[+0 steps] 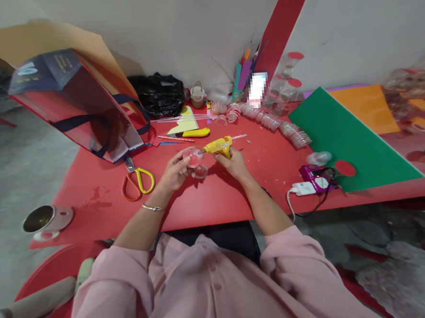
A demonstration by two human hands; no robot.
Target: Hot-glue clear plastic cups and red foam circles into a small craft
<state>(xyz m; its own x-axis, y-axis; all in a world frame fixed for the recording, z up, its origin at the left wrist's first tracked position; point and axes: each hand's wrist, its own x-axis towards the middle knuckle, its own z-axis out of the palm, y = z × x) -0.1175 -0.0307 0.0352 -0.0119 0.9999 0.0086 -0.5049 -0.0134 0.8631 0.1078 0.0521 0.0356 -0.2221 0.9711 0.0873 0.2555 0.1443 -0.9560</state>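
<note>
Over the middle of the red table (208, 207), my left hand (176, 171) is closed around a clear plastic cup (192, 158) with a reddish round face. A second clear round rim (200, 171) shows just below it. My right hand (233, 163) grips a yellow hot glue gun (219, 146) by its handle. The gun's metal nozzle points left and reaches the cup's edge; whether it touches cannot be made out. A clear glue stick (239, 136) juts from the gun's back. Beyond the hands lies a yellow utility knife (194, 132).
Scissors (141, 181) and a mug (48, 219) are on the left, below a large paper bag (82, 99). Stacked clear cups (267, 119) line the back. At the right are a green sheet (352, 145), a purple power adapter (313, 178) with cables and an orange sheet (364, 106).
</note>
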